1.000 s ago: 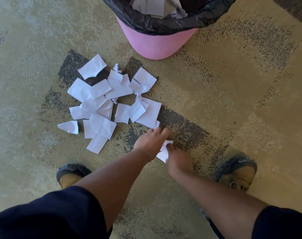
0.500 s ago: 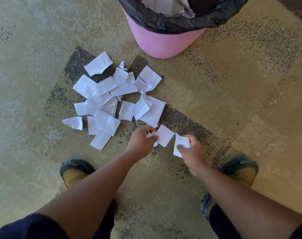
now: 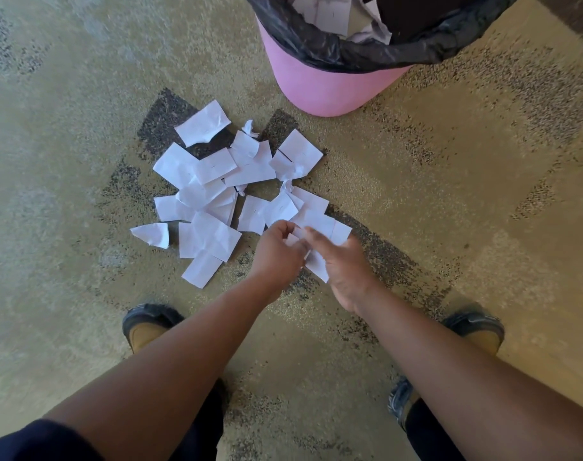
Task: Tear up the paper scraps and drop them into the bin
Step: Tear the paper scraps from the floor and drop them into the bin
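At the centre of the frame, 2 hands meet over the near edge of a spread of white paper scraps [image 3: 217, 191] lying on the carpet [image 3: 67, 111]. The left hand [image 3: 277, 252] has its fingers curled in a grip on a small white scrap [image 3: 291, 239], pinched near its upper edge. The right hand [image 3: 345, 266] comes in from the lower right with its fingers clamped on a second white piece [image 3: 318, 266], which hangs down between the 2 hands; motion blur hides whether the 2 pieces are joined or separate. The loose scraps fan out to the left and above the hands, overlapping one another, some creased or curled, several carrying faint marks, and 1 small piece [image 3: 152, 233] lies slightly apart at the pile's left edge. Part of the pile covers a dark speckled patch in the otherwise tan-green carpet. In the upper right of the frame stands a pink bin [image 3: 330, 91] lined with a black bag [image 3: 350, 51] folded over its rim, and white torn pieces [image 3: 330, 13] lie inside it. The bin sits near the pile but does not touch it. Both bare forearms reach up from the bottom corners, with dark sleeves at the lower edge, and a tan shoe with a dark toe shows at lower left [image 3: 144, 329] and another at lower right [image 3: 479, 332].
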A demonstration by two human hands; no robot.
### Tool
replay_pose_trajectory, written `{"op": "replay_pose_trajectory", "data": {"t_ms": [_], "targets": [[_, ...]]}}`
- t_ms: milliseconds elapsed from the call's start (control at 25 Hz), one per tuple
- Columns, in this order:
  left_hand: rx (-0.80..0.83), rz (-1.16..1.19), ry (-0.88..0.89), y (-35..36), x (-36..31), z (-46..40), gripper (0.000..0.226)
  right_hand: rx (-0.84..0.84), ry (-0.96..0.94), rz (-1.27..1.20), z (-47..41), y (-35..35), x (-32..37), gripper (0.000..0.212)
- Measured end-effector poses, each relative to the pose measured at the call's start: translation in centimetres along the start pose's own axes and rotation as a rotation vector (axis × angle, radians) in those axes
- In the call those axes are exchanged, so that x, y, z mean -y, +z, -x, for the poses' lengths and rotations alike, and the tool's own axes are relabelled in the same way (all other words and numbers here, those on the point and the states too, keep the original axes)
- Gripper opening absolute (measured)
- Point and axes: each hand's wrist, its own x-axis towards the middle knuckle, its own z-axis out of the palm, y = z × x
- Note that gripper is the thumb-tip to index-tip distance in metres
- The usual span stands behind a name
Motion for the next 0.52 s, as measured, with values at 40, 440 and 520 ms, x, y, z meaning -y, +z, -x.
{"op": "replay_pose_trajectory", "data": {"t_ms": [40, 440, 520], "targets": [[0.0, 0.015, -0.006, -0.3, 0.0, -0.4, 0.019, -0.067, -0.014, 0.099, -0.1, 0.4, 0.2, 0.03], [-0.173, -0.4, 0.139, -3.4, -1.4, -4.8, 0.06, -0.209, 0.062, 0.357, -4.4, 0.2, 2.7, 0.017], [-0.192, -0.478, 0.182, -3.0, -1.5, -5.4, 0.052, -0.217, 0.062, 0.359, -5.1, 0.4, 2.9, 0.022]]}}
